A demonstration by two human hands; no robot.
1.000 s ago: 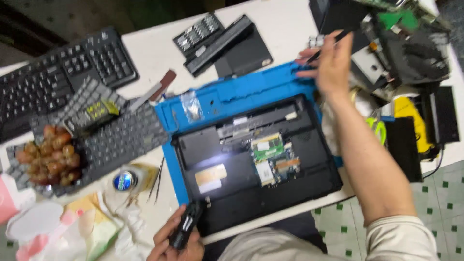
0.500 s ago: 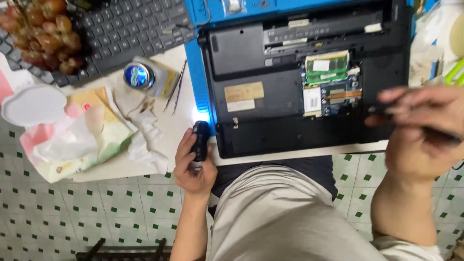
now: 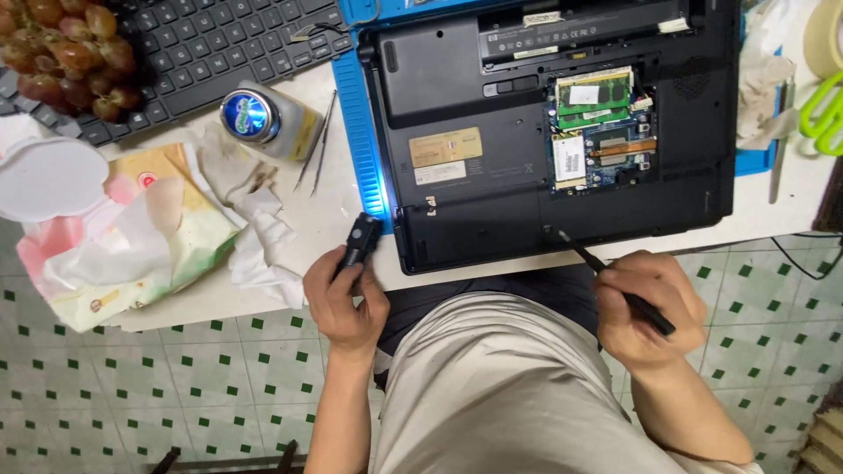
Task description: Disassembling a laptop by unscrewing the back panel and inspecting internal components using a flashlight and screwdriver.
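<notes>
My left hand (image 3: 344, 303) wraps a small black flashlight (image 3: 358, 244), fingers curled round it, its head aimed at the near left corner of the upturned black laptop (image 3: 474, 114), where a bright patch of light falls. My right hand (image 3: 648, 309) pinches a thin black screwdriver (image 3: 615, 283) like a pen; its tip meets the laptop's near edge, about midway along. The laptop lies bottom-up on a blue mat (image 3: 356, 132) at the table's near edge, one hatch open over green circuit boards (image 3: 600, 132). Left of the mat: tweezers (image 3: 316, 145), a small bottle with a blue cap (image 3: 263, 118), crumpled tissues (image 3: 255, 237) and a pack of wipes (image 3: 114, 237). At the far left corner, a black keyboard (image 3: 202, 53) and a bunch of grapes (image 3: 66, 53). Green-handled scissors (image 3: 821, 110) lie at the right edge.
</notes>
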